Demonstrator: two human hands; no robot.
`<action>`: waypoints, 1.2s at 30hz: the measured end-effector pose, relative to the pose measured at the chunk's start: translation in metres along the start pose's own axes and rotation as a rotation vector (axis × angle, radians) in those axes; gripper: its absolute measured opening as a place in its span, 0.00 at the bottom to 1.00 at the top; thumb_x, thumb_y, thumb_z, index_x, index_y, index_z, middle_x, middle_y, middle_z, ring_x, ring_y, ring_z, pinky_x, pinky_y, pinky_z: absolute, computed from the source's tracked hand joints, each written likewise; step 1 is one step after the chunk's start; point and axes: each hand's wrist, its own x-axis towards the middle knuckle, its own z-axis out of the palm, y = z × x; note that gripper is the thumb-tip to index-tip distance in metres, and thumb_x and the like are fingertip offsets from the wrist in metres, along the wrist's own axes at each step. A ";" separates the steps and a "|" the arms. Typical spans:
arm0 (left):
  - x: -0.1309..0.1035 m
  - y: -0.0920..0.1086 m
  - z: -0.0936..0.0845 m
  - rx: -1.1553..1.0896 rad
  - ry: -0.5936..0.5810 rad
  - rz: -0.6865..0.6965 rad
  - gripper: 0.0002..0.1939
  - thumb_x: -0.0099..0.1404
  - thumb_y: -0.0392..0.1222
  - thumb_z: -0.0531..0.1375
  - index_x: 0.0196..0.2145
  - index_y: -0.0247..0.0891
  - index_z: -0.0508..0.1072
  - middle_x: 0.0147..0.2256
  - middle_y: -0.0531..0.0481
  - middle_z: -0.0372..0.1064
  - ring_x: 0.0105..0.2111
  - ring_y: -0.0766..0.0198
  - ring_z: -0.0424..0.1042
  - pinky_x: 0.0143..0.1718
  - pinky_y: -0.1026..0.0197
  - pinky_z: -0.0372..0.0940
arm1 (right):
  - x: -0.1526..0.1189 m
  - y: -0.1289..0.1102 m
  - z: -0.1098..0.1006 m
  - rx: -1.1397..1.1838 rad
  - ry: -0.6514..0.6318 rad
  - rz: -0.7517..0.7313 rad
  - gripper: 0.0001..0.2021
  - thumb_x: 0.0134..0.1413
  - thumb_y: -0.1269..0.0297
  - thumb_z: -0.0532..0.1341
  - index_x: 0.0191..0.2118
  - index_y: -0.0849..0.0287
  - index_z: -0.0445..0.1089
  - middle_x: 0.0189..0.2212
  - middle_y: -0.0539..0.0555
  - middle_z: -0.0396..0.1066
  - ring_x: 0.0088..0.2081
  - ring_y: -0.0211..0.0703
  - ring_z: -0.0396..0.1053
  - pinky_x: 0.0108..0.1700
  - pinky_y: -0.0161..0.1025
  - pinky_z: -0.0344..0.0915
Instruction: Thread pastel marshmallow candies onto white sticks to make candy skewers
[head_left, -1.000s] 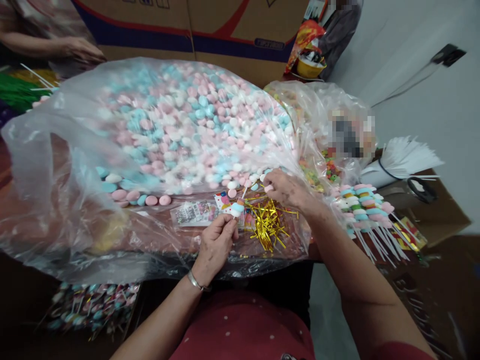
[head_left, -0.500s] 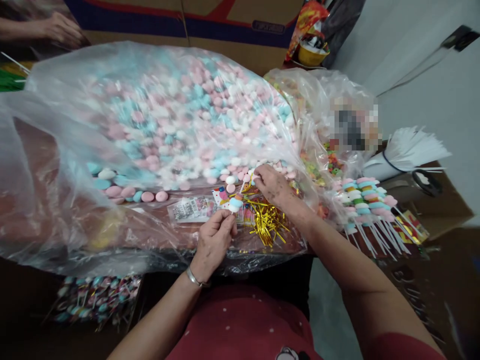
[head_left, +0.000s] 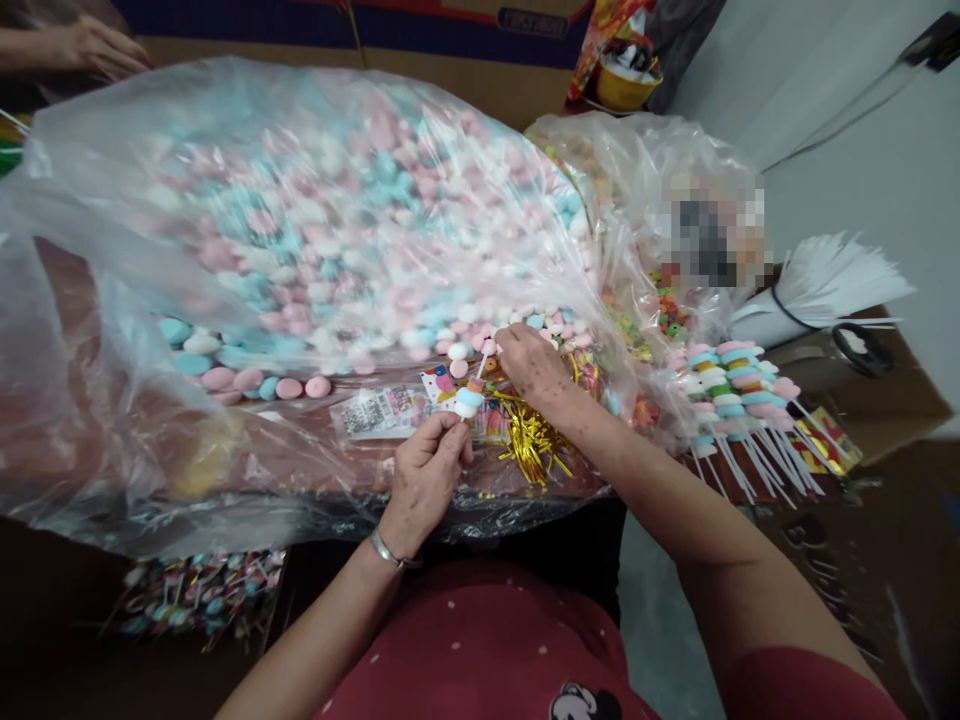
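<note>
Near the centre of the frame, the left hand (head_left: 429, 475) pinches a part-filled candy stick (head_left: 469, 400), upper length bare, beside the right hand (head_left: 534, 372), whose grip cannot be told, while filled sticks (head_left: 739, 385) lie at right.

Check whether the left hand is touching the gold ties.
Apart. The head view shows a clear gap between the left hand and the gold ties to its right.

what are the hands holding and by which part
Left hand: the candy stick, at its lower end, by the white candy. Right hand: near its top, grip unclear.
</note>
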 end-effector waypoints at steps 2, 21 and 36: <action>0.000 0.000 0.000 0.013 -0.001 0.003 0.15 0.67 0.48 0.57 0.26 0.37 0.66 0.20 0.57 0.61 0.15 0.75 0.51 0.15 0.70 0.47 | 0.001 0.005 -0.001 0.058 0.008 0.010 0.14 0.58 0.79 0.51 0.43 0.63 0.71 0.43 0.63 0.72 0.47 0.49 0.66 0.48 0.43 0.63; 0.002 0.011 0.005 0.282 -0.040 0.067 0.14 0.64 0.46 0.56 0.23 0.39 0.67 0.18 0.57 0.59 0.19 0.69 0.55 0.21 0.66 0.51 | -0.029 0.024 -0.029 1.592 0.073 0.387 0.12 0.35 0.62 0.72 0.30 0.61 0.77 0.27 0.49 0.74 0.28 0.34 0.69 0.31 0.33 0.69; 0.006 0.006 0.006 0.353 -0.006 0.093 0.15 0.64 0.46 0.55 0.21 0.39 0.66 0.18 0.57 0.62 0.20 0.68 0.58 0.24 0.65 0.52 | -0.045 0.015 -0.016 0.815 0.360 0.051 0.15 0.57 0.65 0.57 0.47 0.52 0.78 0.45 0.49 0.78 0.47 0.43 0.74 0.56 0.49 0.69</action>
